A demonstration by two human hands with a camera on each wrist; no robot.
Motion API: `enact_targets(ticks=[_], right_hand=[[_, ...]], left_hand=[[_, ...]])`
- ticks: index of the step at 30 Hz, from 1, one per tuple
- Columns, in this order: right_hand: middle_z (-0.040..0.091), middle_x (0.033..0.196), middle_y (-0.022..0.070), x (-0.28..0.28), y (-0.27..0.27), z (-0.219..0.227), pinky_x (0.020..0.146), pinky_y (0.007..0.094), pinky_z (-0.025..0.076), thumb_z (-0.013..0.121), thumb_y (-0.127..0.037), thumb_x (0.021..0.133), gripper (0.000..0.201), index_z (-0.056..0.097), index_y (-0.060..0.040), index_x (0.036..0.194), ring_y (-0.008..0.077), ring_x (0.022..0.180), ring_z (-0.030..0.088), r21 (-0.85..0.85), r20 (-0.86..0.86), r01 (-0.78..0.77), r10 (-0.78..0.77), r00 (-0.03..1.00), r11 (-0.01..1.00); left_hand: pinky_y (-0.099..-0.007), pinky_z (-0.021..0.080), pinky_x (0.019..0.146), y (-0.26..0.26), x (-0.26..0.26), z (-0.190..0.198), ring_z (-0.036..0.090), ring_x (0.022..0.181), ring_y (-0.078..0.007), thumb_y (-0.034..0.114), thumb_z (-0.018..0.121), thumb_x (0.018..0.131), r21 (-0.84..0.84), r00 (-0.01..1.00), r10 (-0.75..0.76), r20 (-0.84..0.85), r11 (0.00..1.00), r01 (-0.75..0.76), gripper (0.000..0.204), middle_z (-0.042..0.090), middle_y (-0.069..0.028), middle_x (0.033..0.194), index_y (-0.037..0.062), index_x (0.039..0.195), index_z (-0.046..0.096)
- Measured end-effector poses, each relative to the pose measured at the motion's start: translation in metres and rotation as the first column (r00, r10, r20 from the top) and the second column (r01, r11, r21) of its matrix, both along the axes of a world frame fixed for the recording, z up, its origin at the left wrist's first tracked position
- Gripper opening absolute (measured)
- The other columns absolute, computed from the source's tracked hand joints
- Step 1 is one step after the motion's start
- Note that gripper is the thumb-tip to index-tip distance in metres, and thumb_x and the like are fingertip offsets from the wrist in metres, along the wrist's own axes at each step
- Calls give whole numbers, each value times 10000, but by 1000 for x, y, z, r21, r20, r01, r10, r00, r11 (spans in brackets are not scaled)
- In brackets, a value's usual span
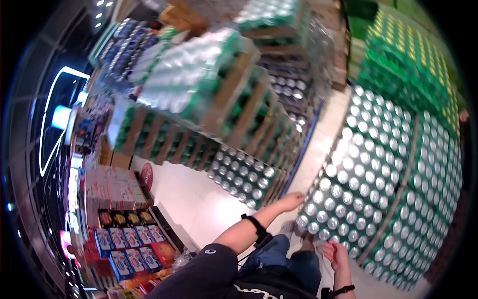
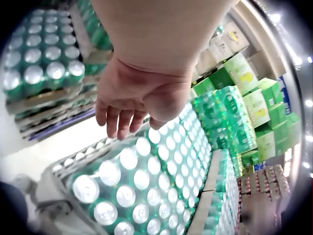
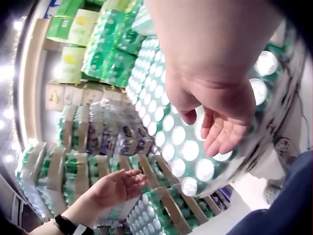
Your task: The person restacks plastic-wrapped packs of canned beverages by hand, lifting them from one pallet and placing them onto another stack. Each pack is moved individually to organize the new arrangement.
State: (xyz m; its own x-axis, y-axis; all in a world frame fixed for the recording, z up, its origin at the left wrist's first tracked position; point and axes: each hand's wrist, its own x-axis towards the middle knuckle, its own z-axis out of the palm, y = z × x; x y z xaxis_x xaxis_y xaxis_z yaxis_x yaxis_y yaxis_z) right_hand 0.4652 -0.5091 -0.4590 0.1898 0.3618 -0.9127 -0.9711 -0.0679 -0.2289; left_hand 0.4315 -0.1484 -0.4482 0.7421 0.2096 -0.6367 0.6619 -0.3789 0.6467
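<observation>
Shrink-wrapped packs of green cans with silver tops [image 1: 343, 174] form a broad low stack at the right of the head view. My left hand [image 1: 293, 201] hovers near the stack's near left edge, fingers loosely bent and holding nothing. In the left wrist view, that hand [image 2: 142, 95] hangs palm visible, overlapping the can tops [image 2: 146, 176]. My right hand [image 1: 337, 255] is beside the near edge of the same stack, its fingers relaxed. The right wrist view shows the right hand [image 3: 220, 110] over the can tops [image 3: 188, 149], with nothing between fingers and thumb.
Cardboard-trayed can packs [image 1: 199, 99] rise in a tall stack ahead and left. Green packs with yellow tops [image 1: 403, 60] stand behind the low stack. A narrow pale floor aisle [image 1: 318, 134] runs between stacks. Boxed goods [image 1: 132, 239] fill a display at lower left.
</observation>
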Motion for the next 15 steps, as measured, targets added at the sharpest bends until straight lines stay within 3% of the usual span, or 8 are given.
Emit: enact_targets(ticks=[1,3,5,10,13,15], right_hand=[[664,864,96,9,20,13,563,291,541,497,-250,919,222,573,-60,1003,196,676,658,28,40,-27,26,999,999],[676,842,77,18,49,47,582,303,562,508,-252,921,213,586,-68,995,192,685,670,52,113,-63,57,992,997],[636,796,59,30,100,99,564,280,516,543,-241,918,169,585,-79,940,161,620,609,94,267,-99,71,961,991],[616,792,53,46,222,195,620,262,492,543,-212,943,169,584,-51,975,142,672,597,191,549,-233,93,831,953],[627,809,47,44,292,258,654,248,488,523,-191,959,166,595,-46,996,127,698,605,284,654,-272,22,756,919],[640,819,45,41,334,287,682,252,501,501,-185,974,187,598,-29,1007,119,702,612,289,729,-269,-29,684,919]], left_hand=[[-368,444,956,16,-14,20,595,1105,-297,324,526,939,7,999,-21,44,1000,20,402,631,-179,1179,23,1196,599],[-350,462,919,48,-50,58,613,1067,-277,312,565,926,71,990,66,123,995,-76,379,647,-163,1145,29,1173,616],[-371,474,896,90,-81,111,623,1034,-317,304,556,906,136,968,196,157,966,-218,358,657,-185,1091,26,1112,645],[-292,479,774,227,-176,208,611,828,-166,203,590,907,172,719,507,475,748,-641,213,669,-81,877,6,952,657],[-268,467,752,305,-215,294,587,820,-122,168,567,932,55,550,565,615,666,-744,173,653,-31,879,20,943,653],[-256,459,767,360,-229,349,573,834,-114,167,566,936,-18,512,570,643,679,-734,165,639,-10,885,23,972,639]])
